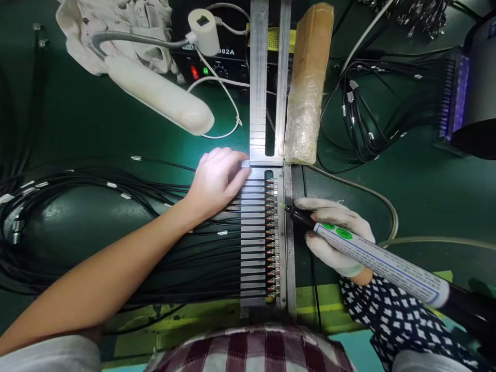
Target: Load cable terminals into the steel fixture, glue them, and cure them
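Note:
My bare left hand (217, 181) is at the upper left end of a metal fixture (287, 248), thumb and forefinger pinched together at its edge. Black cables (217, 248) run from the left across the fixture and end in a column of small connectors (272, 232) with orange-red parts. My right hand (341, 232), in a white glove with bare fingertips showing, grips a thick pen-shaped tool (380, 261) with a white label and black ends. The tool's narrow black tip points left, close to the connectors at the fixture's right side.
Behind the fixture stand metal rails (258, 77) and a wrapped brown block (310, 82). A white lamp (158, 95), a black control box (228, 64) and cloth (116, 31) are at the back left. Cable bundles (360, 119) and a purple-lit device (461, 98) lie right.

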Available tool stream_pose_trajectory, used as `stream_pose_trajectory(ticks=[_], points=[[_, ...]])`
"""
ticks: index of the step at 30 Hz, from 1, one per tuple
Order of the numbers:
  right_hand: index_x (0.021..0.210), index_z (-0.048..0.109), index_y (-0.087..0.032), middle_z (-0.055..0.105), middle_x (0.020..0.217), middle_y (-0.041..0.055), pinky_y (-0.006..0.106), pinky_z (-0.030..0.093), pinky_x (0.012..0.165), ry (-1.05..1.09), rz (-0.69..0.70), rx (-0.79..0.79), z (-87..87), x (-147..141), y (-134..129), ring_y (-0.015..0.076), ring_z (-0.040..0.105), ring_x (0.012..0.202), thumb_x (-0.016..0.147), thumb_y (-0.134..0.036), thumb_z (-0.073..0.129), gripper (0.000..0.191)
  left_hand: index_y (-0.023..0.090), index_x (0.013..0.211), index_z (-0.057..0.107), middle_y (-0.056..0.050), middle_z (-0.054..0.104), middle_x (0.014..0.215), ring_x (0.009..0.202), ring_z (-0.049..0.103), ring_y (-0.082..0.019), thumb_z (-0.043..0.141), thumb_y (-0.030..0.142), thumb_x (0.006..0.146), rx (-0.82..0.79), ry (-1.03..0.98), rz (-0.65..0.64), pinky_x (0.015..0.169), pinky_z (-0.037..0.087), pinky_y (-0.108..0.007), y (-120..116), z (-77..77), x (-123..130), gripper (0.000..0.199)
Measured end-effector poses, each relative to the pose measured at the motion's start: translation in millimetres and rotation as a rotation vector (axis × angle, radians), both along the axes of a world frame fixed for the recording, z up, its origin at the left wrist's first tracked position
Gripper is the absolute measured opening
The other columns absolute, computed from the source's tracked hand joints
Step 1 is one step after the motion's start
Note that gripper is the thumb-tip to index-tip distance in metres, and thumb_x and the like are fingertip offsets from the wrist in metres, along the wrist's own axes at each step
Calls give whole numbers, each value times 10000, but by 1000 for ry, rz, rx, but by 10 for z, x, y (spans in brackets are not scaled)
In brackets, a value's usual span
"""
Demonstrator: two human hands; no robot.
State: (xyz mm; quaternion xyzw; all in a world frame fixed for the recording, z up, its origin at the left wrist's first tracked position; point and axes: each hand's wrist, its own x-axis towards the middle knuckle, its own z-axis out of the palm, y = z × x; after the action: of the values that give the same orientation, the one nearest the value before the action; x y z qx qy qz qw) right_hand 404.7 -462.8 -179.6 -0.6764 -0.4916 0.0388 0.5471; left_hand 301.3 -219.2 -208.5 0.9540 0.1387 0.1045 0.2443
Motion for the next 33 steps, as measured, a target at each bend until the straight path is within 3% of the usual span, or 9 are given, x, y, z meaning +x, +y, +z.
stream_pose_trajectory(ticks=[9, 33], points=[[941, 661, -216, 790, 1024, 124, 364, 653, 821, -9, 3, -119, -1, -29, 35, 242, 775, 919, 818, -240, 769, 165, 185, 1044, 641, -48, 612, 852, 841, 526, -220, 487, 328, 967, 1, -21, 3, 792, 382, -354, -7, 3, 0, 224], [945, 666, -213, 791, 1018, 118, 354, 653, 822, 11, 28, -111, 2, -27, 30, 237, 775, 921, 813, -240, 783, 178, 189, 1044, 634, -48, 602, 845, 858, 532, -225, 491, 321, 964, 1, -24, 7, 814, 399, -365, -7, -2, -2, 210]])
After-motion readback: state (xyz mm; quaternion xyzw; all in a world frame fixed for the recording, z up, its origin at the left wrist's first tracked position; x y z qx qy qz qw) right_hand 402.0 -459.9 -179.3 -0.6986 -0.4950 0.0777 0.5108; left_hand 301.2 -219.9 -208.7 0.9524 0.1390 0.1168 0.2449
